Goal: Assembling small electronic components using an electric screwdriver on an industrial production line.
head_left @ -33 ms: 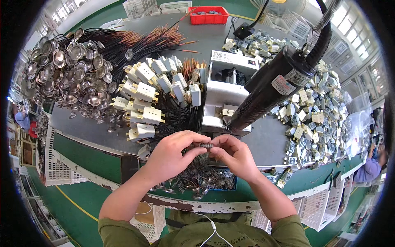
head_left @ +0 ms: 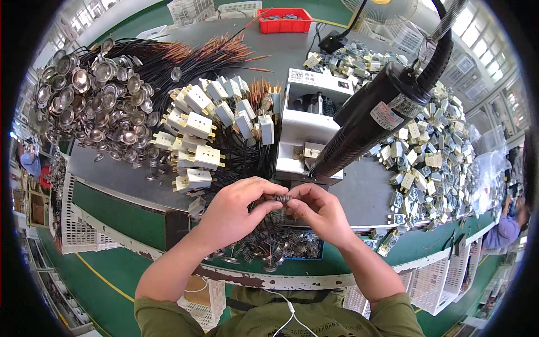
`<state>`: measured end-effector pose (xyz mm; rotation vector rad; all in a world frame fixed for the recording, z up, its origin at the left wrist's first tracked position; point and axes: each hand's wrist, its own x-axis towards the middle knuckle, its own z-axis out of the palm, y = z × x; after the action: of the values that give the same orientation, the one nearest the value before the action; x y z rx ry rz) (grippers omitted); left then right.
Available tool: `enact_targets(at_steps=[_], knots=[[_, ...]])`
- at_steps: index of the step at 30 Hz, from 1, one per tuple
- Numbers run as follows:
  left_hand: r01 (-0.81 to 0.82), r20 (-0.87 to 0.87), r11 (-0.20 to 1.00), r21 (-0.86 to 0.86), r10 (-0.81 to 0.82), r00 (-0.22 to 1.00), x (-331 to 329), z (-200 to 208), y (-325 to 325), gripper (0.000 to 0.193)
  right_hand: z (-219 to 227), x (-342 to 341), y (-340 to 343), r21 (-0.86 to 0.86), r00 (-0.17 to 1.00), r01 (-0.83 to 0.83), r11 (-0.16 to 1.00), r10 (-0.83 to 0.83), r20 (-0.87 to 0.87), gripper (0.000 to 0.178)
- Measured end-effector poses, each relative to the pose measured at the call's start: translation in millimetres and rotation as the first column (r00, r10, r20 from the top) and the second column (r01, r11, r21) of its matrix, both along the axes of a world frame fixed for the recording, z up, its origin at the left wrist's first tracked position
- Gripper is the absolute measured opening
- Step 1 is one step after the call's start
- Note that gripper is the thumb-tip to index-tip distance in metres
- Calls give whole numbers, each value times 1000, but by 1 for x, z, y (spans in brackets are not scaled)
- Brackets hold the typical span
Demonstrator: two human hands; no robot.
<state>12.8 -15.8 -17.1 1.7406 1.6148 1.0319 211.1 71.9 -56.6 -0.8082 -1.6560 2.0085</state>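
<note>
Centrally, left hand [head_left: 237, 205] and right hand [head_left: 322, 212] meet, backs upward, both pinching small grey ridged metal-looking cylinder [head_left: 277, 198]; ends covered, exact kind hard to tell.

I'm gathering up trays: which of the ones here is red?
The red tray at the far edge of the table; the blue tray is nearer the right hand.

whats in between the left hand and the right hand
In the head view, a small grey ribbed piece lies between the left hand and right hand.
</note>
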Motion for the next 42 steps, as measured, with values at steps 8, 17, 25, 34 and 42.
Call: enact_targets(at_steps=[8, 17, 25, 34, 42], knots=[[-3, 29, 997, 73, 1, 1000, 0, 1, 2, 22, -3, 2, -2, 85, 1000, -3, 996, 4, -13, 15], [-16, -15, 998, 67, 17, 1000, 4, 0, 2, 23, -8, -3, 1, -252, 992, -44, 967, 12, -127, 13], [32, -60, 993, 114, -25, 998, 1, -4, 1, 24, -2, -2, -3, -78, 998, 4, 997, -9, -58, 14], [24, 49, 999, 40, -26, 998, 1, -7, -1, 20, 0, -2, -5, -89, 996, -54, 995, 47, -81, 16], [43, 7, 972, 232, -46, 999, 0, -7, 4, 24, -9, 4, 0, -386, 973, -181, 905, 109, -203, 21]])
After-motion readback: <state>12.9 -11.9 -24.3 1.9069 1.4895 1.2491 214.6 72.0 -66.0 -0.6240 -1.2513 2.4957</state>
